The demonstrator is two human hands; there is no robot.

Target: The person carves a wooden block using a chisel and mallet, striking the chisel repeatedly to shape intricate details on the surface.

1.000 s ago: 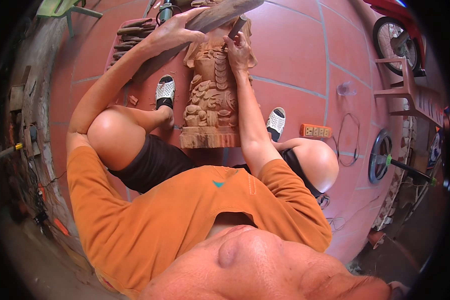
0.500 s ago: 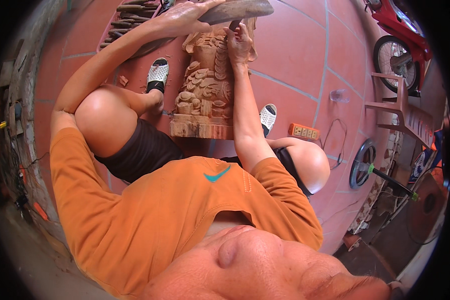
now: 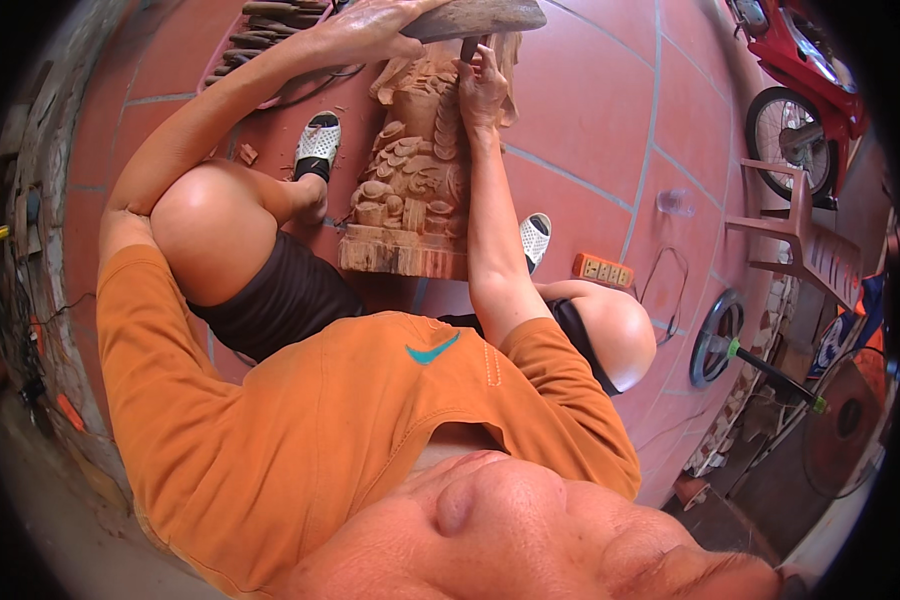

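A carved wooden figure with layered, rounded relief lies between my feet, its flat base toward me. My left hand is closed round the narrow end of a worn wooden mallet, near the upper edge of the view. Over the far part of the carving, my right hand grips an upright chisel by its dark handle. The mallet's head lies right over the handle top; whether they touch I cannot tell. The chisel's blade is hidden behind my fingers.
A pink tray of several chisels lies far left. Wood chips lie by my left foot. To the right are an orange power strip, a clear cup, a plastic chair, a red motorbike and a wheel on a bar.
The mallet has shifted slightly up, and more of the chisel's handle shows beneath it. My right hand keeps nearly the same place, and the view has shifted a little.
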